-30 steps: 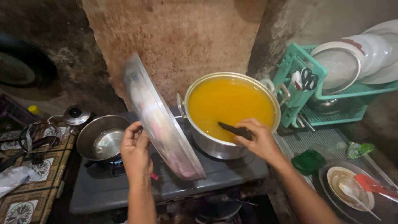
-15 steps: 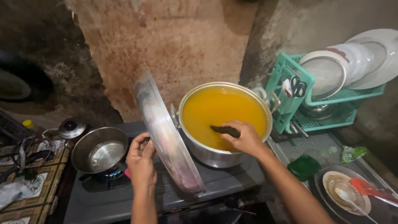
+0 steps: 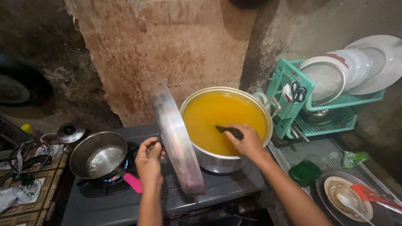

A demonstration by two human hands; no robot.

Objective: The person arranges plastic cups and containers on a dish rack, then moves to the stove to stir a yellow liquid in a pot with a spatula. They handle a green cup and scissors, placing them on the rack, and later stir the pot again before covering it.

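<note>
Metal lid (image 3: 178, 140) stands on edge in the left hand (image 3: 148, 161), touching the pot (image 3: 226, 125); right hand (image 3: 247, 140) grips a ladle (image 3: 228, 131)

The ladle (image 3: 228, 131) head is sunk in the orange broth (image 3: 224, 117) – only the dark handle shows. The lid (image 3: 178, 142) is smeared with motion blur and hides the left hand (image 3: 148, 161) fingertips. Plates (image 3: 377, 62) at upper right and the red spoon (image 3: 372, 196) at lower right run off the edge – the burner under the small pan (image 3: 98, 154) is barely visible.

head view, looking down, close over stove (image 3: 234, 192)
</note>
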